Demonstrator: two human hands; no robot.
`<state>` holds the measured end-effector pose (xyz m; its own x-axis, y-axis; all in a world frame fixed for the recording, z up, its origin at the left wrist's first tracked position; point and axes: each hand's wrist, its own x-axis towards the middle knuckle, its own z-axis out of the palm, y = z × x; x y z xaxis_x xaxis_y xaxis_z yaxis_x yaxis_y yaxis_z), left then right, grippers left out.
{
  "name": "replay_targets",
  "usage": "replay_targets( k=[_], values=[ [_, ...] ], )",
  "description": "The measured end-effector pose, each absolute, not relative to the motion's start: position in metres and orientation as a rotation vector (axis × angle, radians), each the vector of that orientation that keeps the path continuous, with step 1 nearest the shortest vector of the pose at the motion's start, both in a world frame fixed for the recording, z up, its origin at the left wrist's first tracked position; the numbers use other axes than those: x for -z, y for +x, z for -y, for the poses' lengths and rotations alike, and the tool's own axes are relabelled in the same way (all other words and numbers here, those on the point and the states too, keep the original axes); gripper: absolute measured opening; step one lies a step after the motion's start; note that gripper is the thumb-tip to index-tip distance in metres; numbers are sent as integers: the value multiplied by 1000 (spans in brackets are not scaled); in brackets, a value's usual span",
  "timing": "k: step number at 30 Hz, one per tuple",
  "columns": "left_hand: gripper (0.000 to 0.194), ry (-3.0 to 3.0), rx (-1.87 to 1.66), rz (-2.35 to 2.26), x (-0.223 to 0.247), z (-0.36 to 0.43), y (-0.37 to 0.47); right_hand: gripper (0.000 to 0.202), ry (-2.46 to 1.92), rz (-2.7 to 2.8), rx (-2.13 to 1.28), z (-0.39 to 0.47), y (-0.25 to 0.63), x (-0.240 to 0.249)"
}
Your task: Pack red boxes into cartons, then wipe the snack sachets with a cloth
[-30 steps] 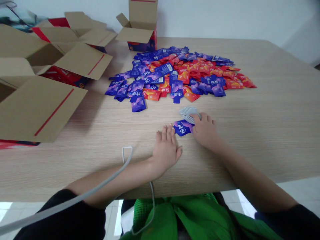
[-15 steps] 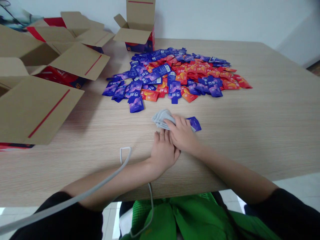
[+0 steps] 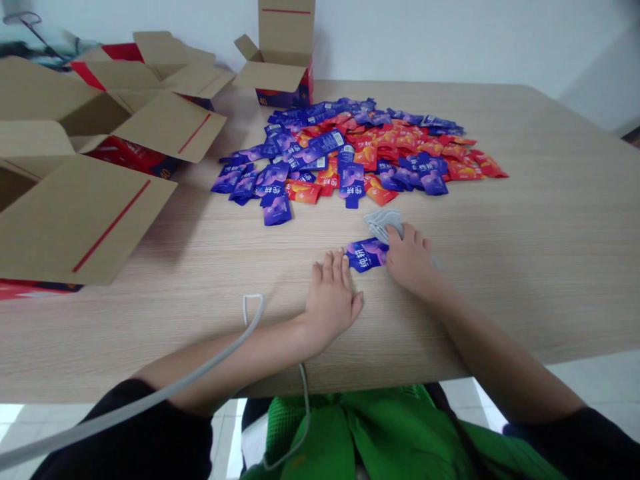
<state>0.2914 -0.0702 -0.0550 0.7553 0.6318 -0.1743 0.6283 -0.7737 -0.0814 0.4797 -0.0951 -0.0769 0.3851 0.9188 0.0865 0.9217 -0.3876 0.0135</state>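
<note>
A blue-purple packet (image 3: pixel 367 255) lies flat on the wooden table (image 3: pixel 540 267) in front of me. The fingertips of my left hand (image 3: pixel 331 300) rest at its left end, with the palm down and the thumb apart. My right hand (image 3: pixel 411 261) is closed on a folded grey cloth (image 3: pixel 384 223) at the packet's right end and covers part of both. Beyond the hands spreads a heap of blue packets (image 3: pixel 276 179) and red-orange packets (image 3: pixel 367 155).
Open cardboard boxes (image 3: pixel 90 220) crowd the left side, and a smaller open box (image 3: pixel 285 77) stands at the back by the wall. A pale cable (image 3: pixel 200 370) crosses over my left forearm.
My right hand has slid to the right with the cloth, uncovering most of the packet. My left hand has stayed nearly in place. The view has shifted slightly.
</note>
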Motion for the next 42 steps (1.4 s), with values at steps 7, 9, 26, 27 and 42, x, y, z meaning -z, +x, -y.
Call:
replay_targets(
  k=[7, 9, 26, 27, 42],
  values=[
    [75, -2935, -282, 1057, 56, 71, 290, 50, -2366, 1553, 87, 87, 489, 69],
    [75, -2940, -257, 1049, 57, 70, 289, 51, -2199, 1589, 92, 86, 479, 65],
    [75, -2930, -256, 1041, 58, 70, 289, 52, -2357, 1898, 167, 96, 453, 71],
    [75, -2929, -256, 1046, 58, 70, 289, 52, -2408, 1865, 186, 97, 456, 71],
    [75, -2943, -215, 1039, 58, 70, 288, 54, -2145, 1705, 54, 94, 464, 60]
  ],
)
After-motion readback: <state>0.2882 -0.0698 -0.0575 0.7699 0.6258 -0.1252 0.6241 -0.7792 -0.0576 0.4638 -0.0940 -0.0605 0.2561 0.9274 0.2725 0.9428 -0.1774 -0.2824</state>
